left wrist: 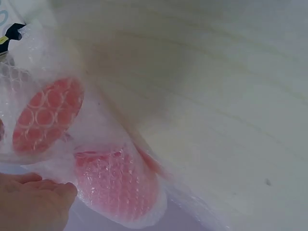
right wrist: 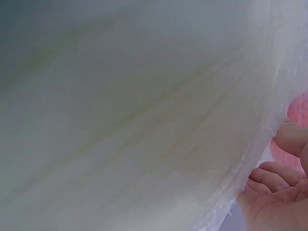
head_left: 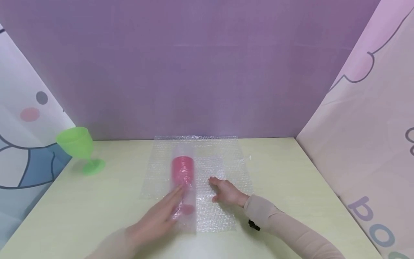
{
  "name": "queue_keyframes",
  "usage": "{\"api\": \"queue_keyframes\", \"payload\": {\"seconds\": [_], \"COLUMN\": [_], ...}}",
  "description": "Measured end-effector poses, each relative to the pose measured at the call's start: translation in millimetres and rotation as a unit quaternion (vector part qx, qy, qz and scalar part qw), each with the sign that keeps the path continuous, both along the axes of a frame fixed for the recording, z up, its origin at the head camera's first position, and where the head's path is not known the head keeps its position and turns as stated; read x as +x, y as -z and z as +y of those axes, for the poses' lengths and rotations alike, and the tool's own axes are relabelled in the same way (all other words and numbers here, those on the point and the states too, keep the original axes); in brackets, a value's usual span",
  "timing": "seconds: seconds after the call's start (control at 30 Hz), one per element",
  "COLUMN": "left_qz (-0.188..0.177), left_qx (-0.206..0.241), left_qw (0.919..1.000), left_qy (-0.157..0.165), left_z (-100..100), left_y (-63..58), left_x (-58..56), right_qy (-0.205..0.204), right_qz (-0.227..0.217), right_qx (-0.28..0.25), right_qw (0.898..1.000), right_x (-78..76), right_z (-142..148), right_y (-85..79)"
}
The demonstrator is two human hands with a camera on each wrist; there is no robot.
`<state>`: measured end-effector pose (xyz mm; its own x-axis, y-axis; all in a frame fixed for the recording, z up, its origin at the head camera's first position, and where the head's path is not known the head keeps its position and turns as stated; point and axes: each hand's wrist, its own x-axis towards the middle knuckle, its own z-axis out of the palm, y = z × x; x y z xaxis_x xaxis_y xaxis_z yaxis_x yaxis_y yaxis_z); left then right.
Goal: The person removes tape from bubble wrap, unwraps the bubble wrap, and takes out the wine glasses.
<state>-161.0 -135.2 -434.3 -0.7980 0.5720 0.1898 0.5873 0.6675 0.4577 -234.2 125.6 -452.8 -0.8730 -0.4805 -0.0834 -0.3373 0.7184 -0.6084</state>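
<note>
A pink plastic goblet [head_left: 183, 169] lies on its side under a fold of clear bubble wrap [head_left: 215, 216], its bowl pointing to the back. Through the bubbles in the left wrist view, its round foot [left wrist: 48, 115] and bowl show. My left hand [head_left: 160, 216] lies along the goblet's left side with straight fingers touching the covered stem. To the right of the goblet, my right hand [head_left: 228, 192] is over the flat wrap, fingers relaxed and thumb spread, holding nothing. The right wrist view has that hand [right wrist: 281, 192] at the wrap's edge.
A green plastic goblet [head_left: 77, 144] stands upright at the table's back left corner. Behind the pale table [head_left: 281, 172] rises a purple backdrop [head_left: 200, 72], with printed panels [head_left: 365, 144] on both sides. A small black object [head_left: 254, 225] sits under the right wrist.
</note>
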Motion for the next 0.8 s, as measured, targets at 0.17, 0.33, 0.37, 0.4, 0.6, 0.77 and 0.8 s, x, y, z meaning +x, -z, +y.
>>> {"api": "queue_keyframes", "payload": {"seconds": [0.17,0.33,0.37,0.4,0.6,0.77,0.8], "left_qz": [-0.004,0.006,0.009,0.009,0.022,0.056,0.06], "left_qx": [0.027,0.052,0.054,0.057,0.083,0.102,0.108], "left_qw": [0.9996,0.9985,0.9983,0.9981,0.9956,0.9923,0.9914], "left_qy": [-0.013,-0.017,-0.019,-0.021,-0.039,-0.043,-0.043], "left_z": [-11,-20,-22,-24,-36,-46,-47], "left_y": [-1.4,-1.0,-0.9,-0.9,0.4,3.9,4.4], "left_x": [2.4,3.1,3.4,3.8,6.3,6.6,6.8], "right_qy": [0.003,0.001,-0.001,-0.002,-0.005,-0.003,-0.003], "right_qz": [-0.003,0.001,0.0,-0.001,-0.005,-0.001,-0.001], "right_qx": [0.001,-0.001,-0.003,-0.005,-0.011,-0.003,-0.002], "right_qw": [1.0,1.0,1.0,1.0,1.0,1.0,1.0], "right_x": [0.9,1.1,1.2,1.3,1.9,2.4,2.5], "right_z": [0,1,2,2,1,0,0], "right_y": [-0.9,-0.3,-0.2,0.2,0.2,-1.7,-2.1]}}
